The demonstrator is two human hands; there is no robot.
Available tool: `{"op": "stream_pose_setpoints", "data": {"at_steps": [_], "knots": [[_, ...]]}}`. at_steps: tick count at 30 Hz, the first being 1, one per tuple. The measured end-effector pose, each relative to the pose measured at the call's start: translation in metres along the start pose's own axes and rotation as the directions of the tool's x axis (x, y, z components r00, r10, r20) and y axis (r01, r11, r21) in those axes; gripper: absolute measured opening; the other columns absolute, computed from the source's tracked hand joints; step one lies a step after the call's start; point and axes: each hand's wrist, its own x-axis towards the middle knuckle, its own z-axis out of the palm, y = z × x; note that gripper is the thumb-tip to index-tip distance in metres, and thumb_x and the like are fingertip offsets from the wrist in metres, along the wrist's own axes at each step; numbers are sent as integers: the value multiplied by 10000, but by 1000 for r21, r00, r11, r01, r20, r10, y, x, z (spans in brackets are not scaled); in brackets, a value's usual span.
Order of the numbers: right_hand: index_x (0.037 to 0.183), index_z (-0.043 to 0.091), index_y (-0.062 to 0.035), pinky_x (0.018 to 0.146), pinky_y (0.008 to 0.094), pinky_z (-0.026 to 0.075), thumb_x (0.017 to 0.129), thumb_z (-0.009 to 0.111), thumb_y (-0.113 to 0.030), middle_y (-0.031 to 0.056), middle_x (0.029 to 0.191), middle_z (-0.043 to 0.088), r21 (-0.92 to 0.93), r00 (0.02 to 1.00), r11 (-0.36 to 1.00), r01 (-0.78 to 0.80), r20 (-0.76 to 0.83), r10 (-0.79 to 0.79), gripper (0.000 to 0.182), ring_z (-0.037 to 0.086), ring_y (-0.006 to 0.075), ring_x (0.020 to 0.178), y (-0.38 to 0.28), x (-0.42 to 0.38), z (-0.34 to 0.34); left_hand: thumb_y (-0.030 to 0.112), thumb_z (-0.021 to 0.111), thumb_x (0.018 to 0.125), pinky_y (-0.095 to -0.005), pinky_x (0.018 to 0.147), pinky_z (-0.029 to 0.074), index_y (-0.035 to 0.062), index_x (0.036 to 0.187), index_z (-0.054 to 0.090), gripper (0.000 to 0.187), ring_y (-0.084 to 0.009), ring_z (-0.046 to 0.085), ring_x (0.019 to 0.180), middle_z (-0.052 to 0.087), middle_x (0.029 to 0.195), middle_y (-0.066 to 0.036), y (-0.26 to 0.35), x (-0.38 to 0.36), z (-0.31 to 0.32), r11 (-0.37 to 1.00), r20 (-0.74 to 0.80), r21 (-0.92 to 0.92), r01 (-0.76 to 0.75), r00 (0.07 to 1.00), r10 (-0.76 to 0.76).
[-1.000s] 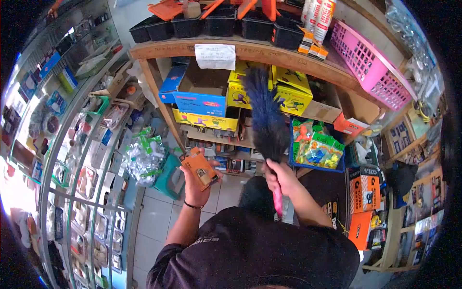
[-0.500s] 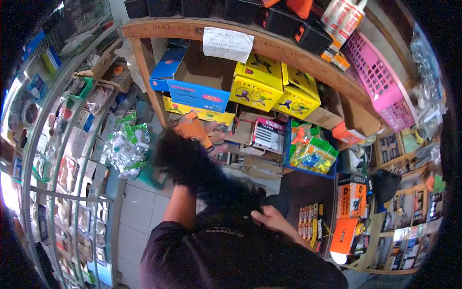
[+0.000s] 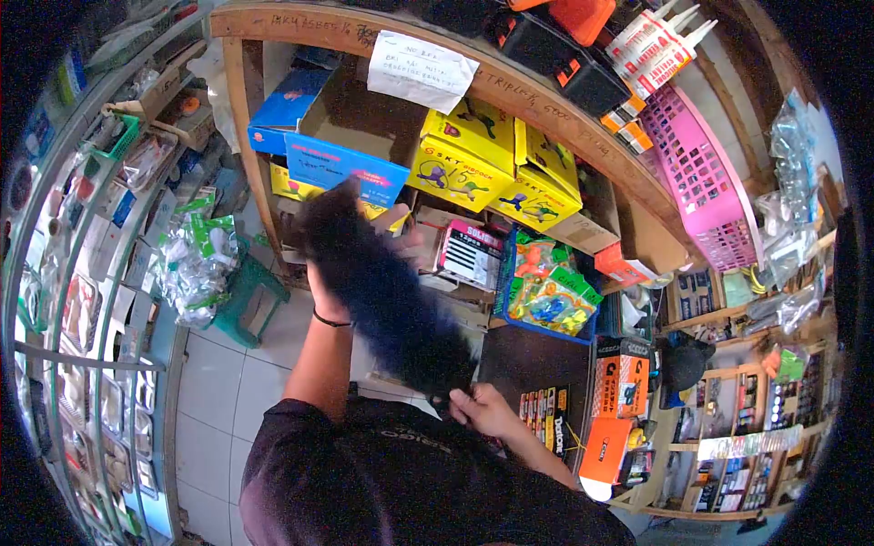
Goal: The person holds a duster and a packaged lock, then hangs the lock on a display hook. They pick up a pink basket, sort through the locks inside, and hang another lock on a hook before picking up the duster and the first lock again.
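Observation:
A dark, fluffy duster point(image 3: 387, 291) runs diagonally across the middle, its upper end in front of the lower shelf. My right hand point(image 3: 482, 409) is closed round the handle at its lower end. My left hand point(image 3: 319, 289) is raised beside the upper part of the duster, with a dark band on the wrist. The duster covers most of this hand, and its blurred fingers show only faintly past the far side, near the yellow box under the blue box point(image 3: 346, 170). Whether they hold anything is not visible.
Yellow boxes point(image 3: 464, 164) and a blue tray of colourful packets point(image 3: 551, 296) line the wooden shelf point(image 3: 300, 23). A pink basket point(image 3: 701, 173) hangs over the right side. Glass-fronted racks, a green stool point(image 3: 250, 305) and bagged goods point(image 3: 196, 264) are at left.
The shelf contents have shifted left in view. The duster now stretches out more fully, and my right hand has its handle in plain sight. The orange packet near my left hand is no longer clearly visible.

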Motion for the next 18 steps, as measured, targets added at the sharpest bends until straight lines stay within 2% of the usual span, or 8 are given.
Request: {"op": "stream_pose_setpoints", "data": {"at_steps": [1, 3, 6, 7, 9, 14, 17, 18], "knots": [[569, 478, -59, 469, 280, 364, 880, 402, -372, 19, 495, 456, -2, 1000, 1000, 1, -3, -1, 448, 443, 124, 473, -2, -2, -1, 564, 264, 830, -527, 924, 308, 75, 1262, 303, 653, -389, 402, 1100, 386, 1234, -200, 2, 4, -2, 985, 219, -56, 162, 965, -146], [561, 480, -56, 478, 290, 369, 882, 400, -364, 33, 497, 461, 51, 993, 999, -3, -118, 9, 452, 452, 141, 472, -13, -7, -3, 577, 247, 825, -532, 935, 289, 86, 1275, 286, 668, -396, 384, 1115, 368, 1252, -197, -3, 5, 1, 982, 212, -55, 181, 963, -166], [563, 483, -52, 473, 290, 368, 882, 405, -346, 39, 496, 464, 227, 980, 963, -145, -100, 172, 441, 446, 143, 460, -19, -13, -3, 587, 264, 816, -537, 917, 305, 81, 1280, 271, 687, -358, 353, 1156, 346, 1271, -179, -21, 5, 33, 993, -124, -32, -116, 986, 111], [563, 483, -52, 473, 290, 368, 882, 405, -346, 39, 496, 464, 230, 980, 962, -144, -103, 171, 441, 446, 143, 460, -11, -14, -2, 595, 289, 805, -531, 899, 331, 85, 1287, 264, 703, -383, 386, 1115, 375, 1244, -176, -18, 3, 21, 997, 218, 55, 55, 974, -66], [568, 482, -53, 448, 278, 352, 884, 400, -357, 20, 496, 467, 31, 993, 996, 88, -88, -85, 446, 428, 120, 447, 8, -15, 0, 621, 330, 775, -520, 885, 352, 84, 1285, 266, 743, -416, 416, 1064, 406, 1208, -187, -15, 12, -1, 929, 357, -71, 363, 879, -316], [571, 462, -50, 457, 270, 351, 872, 432, -352, 12, 487, 441, 343, 966, 937, -61, -217, 142, 428, 410, 113, 452, 13, -20, 1, 597, 251, 817, -470, 926, 328, 90, 1269, 316, 683, -288, 434, 1101, 393, 1256, -110, -35, -6, 35, 982, -197, 150, -114, 970, 143], [594, 455, -55, 452, 265, 338, 879, 419, -351, 6, 517, 447, -16, 986, 996, 89, -142, -91, 413, 401, 105, 456, 6, -24, 5, 550, 347, 812, -552, 880, 334, 133, 1318, 206, 671, -399, 427, 1066, 382, 1245, -179, -21, -5, 7, 962, 286, -11, 274, 922, -260], [603, 454, -55, 460, 268, 341, 878, 412, -368, 5, 528, 450, 66, 988, 998, -1, -152, 11, 419, 407, 104, 471, 7, -24, 5, 548, 335, 814, -574, 869, 331, 152, 1332, 152, 677, -426, 423, 1058, 365, 1248, -206, -20, -11, 4, 975, 249, 4, 220, 944, -214]]}}
